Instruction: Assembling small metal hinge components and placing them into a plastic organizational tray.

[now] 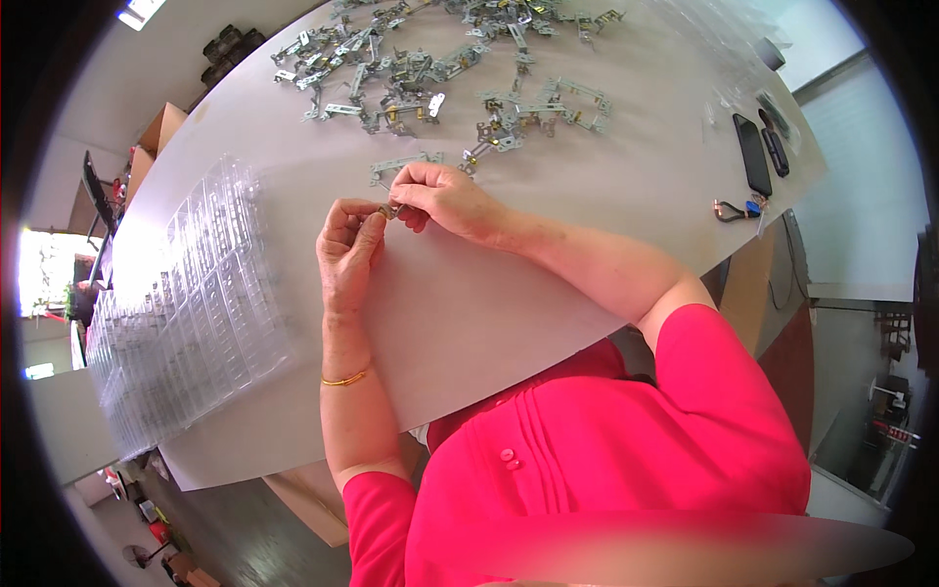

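My left hand (350, 252) and my right hand (442, 203) meet over the near middle of the table, fingertips almost touching. Between them is a small metal part (389, 211), mostly covered by my fingers. The left thumb and fingers pinch it from one side, and the right fingers close on it from the other. Just beyond my hands lies a flat metal bracket (406, 162). Farther back spreads a loose heap of similar silver and brass-coloured metal brackets (416, 68), some linked or tangled together.
Clear plastic trays (196, 303) with rows of compartments cover the table's left side. On the right lie a black phone (752, 155), a dark case (775, 152) and small pliers (729, 211). Clear plastic sheeting (699, 44) lies at the far right. The table's edge (509, 376) runs before my body.
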### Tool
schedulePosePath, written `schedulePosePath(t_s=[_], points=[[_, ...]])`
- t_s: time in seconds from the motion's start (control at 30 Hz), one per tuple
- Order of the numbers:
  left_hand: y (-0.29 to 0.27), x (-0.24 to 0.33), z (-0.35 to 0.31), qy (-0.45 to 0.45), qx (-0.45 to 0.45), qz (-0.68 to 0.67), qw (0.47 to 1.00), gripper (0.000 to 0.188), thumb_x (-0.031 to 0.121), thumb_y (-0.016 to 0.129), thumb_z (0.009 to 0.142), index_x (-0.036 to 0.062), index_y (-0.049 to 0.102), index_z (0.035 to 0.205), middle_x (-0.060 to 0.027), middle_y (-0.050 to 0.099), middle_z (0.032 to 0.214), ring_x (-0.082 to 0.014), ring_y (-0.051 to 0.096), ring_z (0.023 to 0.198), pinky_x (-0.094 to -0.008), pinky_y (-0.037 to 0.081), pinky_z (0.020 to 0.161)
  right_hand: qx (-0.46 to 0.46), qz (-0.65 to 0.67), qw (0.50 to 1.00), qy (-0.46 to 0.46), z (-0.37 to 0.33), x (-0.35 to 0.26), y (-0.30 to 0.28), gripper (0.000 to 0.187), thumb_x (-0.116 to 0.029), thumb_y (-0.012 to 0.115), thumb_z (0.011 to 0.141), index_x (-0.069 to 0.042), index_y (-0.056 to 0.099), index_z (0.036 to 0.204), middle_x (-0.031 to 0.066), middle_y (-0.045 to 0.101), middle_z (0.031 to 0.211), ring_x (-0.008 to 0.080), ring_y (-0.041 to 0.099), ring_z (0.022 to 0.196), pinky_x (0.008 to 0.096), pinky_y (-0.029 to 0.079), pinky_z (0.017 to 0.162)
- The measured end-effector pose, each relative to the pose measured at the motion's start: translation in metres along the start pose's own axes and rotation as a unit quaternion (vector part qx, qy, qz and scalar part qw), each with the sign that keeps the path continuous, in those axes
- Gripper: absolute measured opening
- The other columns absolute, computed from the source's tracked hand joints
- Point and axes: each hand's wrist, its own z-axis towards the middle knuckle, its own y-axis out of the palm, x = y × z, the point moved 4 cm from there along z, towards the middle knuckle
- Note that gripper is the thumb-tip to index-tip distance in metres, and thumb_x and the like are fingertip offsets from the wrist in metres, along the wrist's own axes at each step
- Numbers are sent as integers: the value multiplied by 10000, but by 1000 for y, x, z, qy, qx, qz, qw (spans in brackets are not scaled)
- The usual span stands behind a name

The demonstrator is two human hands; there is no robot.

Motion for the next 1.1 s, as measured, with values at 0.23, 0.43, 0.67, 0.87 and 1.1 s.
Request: schedulePosePath(t_s=[0.23, 0.43, 0.67, 0.87, 1.1], points=[[5, -2, 0, -31, -38, 45, 998, 61, 4, 623, 928, 32, 632, 982, 26, 598, 811, -17, 413, 568, -177, 320, 493, 57, -95, 990, -92, 4, 1, -1, 132, -174, 561, 990, -51, 583, 950, 4, 579, 832, 96, 539, 756, 262, 458, 680], [-7, -2, 3, -52, 45, -37, 997, 64, 78, 620, 956, 28, 625, 995, 17, 560, 744, -40, 416, 539, -187, 321, 482, 93, -304, 856, -408, -11, -30, 5, 65, -60, 643, 916, -54, 580, 930, 56, 613, 928, 189, 599, 841, 319, 497, 722], [-10, -7, 6, -69, 59, -59, 994, 81, 90, 619, 957, 32, 601, 1011, -1, 552, 700, -59, 429, 518, -195, 319, 458, 34, -402, 776, -485, -21, -29, 15, 129, -19, 702, 844, -57, 585, 883, 115, 626, 1032, 299, 621, 903, 367, 516, 770], [-9, 0, 5, -62, 4, -106, 992, 260, 254, 547, 1010, 7, 616, 1052, -52, 601, 785, -116, 513, 560, -210, 390, 495, 28, -370, 806, -460, -15, -25, 13, 114, -19, 701, 849, -50, 601, 895, 106, 636, 983, 293, 624, 934, 363, 518, 804], [-6, 0, 9, -51, -94, -271, 957, 383, 260, 484, 1028, -42, 532, 1258, -168, 651, 1053, -215, 605, 747, -291, 479, 618, 63, -74, 979, -178, 2, -10, -4, 67, -95, 616, 965, -29, 623, 972, 43, 655, 957, 147, 634, 913, 324, 532, 854]])
